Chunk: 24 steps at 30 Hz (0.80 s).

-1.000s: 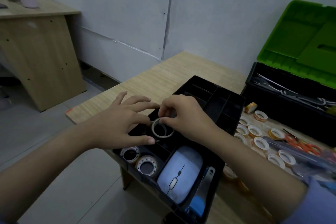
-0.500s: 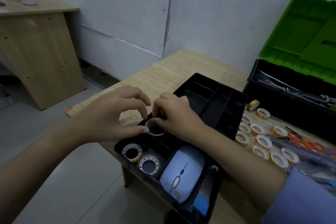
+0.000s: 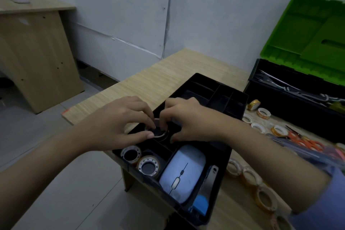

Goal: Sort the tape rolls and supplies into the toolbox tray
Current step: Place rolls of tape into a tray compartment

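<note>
A black toolbox tray (image 3: 237,99) lies on the wooden table. Both hands meet over its left middle compartment. My left hand (image 3: 115,125) and my right hand (image 3: 188,117) pinch one small clear tape roll (image 3: 158,132) between their fingertips, low in that compartment. Two more tape rolls (image 3: 130,153) (image 3: 148,166) lie in the tray's near left compartment. A white computer mouse (image 3: 183,172) fills the near middle compartment, with a metal tool with a blue handle (image 3: 202,201) beside it.
Several loose tape rolls (image 3: 258,127) and orange scissors (image 3: 306,142) lie on the table right of the tray. An open black toolbox (image 3: 291,99) with a green lid (image 3: 306,37) stands at the back right. A wooden desk (image 3: 33,56) stands far left.
My left hand's fingers curled from spread flat to pinching the roll. Both hands lowered the roll deeper into the compartment.
</note>
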Tool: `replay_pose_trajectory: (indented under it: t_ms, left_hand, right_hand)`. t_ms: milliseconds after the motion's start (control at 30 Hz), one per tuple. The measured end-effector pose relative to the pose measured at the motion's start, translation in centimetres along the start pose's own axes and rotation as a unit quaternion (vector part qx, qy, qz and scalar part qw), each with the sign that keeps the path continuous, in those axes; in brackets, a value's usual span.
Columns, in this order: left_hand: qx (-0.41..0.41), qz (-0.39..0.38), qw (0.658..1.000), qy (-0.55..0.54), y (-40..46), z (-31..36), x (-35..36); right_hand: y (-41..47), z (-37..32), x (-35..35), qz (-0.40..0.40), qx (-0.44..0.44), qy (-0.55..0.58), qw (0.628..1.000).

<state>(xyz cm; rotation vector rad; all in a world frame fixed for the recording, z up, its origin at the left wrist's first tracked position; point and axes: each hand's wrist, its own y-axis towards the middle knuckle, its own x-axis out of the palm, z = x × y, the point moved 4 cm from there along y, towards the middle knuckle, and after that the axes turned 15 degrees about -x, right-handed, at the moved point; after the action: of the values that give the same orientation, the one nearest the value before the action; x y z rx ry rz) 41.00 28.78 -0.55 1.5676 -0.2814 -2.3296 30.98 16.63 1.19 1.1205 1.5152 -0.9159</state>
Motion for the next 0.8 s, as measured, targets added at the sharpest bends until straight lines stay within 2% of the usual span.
replay_pose_trajectory:
  t_ms: [133, 267, 333, 400, 500, 567, 633, 800]
  left_hand:
    - [-0.037, 0.022, 0.999, -0.015, 0.1, -0.4, 0.1]
    - [-0.099, 0.018, 0.994, -0.04, -0.3, -1.2, 0.9]
    - [-0.125, 0.047, 0.988, -0.078, -0.6, -1.1, 1.2]
    - [-0.163, 0.091, 0.972, -0.142, -1.0, -1.1, 1.4]
    - [-0.211, 0.122, 0.936, -0.255, -1.6, -1.2, 1.9]
    - [-0.234, 0.13, 0.914, -0.306, -1.8, -1.3, 2.2]
    - [-0.246, 0.129, 0.9, -0.335, -1.8, -0.9, 2.7]
    - [-0.25, 0.127, 0.892, -0.354, -1.9, 0.4, 3.5]
  right_hand:
    - [1.0, -0.5, 0.7, 0.004, -0.027, -0.08, 0.996]
    - [0.7, -0.1, 0.9, 0.021, -0.03, -0.063, 0.997]
    - [0.5, -0.1, 0.7, 0.027, -0.035, -0.058, 0.997]
    - [-0.1, -0.1, -0.2, 0.044, -0.034, -0.051, 0.997]
    - [-3.1, -0.4, -2.5, 0.146, -0.03, -0.026, 0.988]
    - [-5.9, -0.6, -3.6, 0.186, -0.01, -0.017, 0.982]
    - [-9.2, -0.6, -3.7, 0.172, 0.038, -0.006, 0.984]
    - [-15.9, -0.4, -0.7, 0.015, 0.183, 0.021, 0.983]
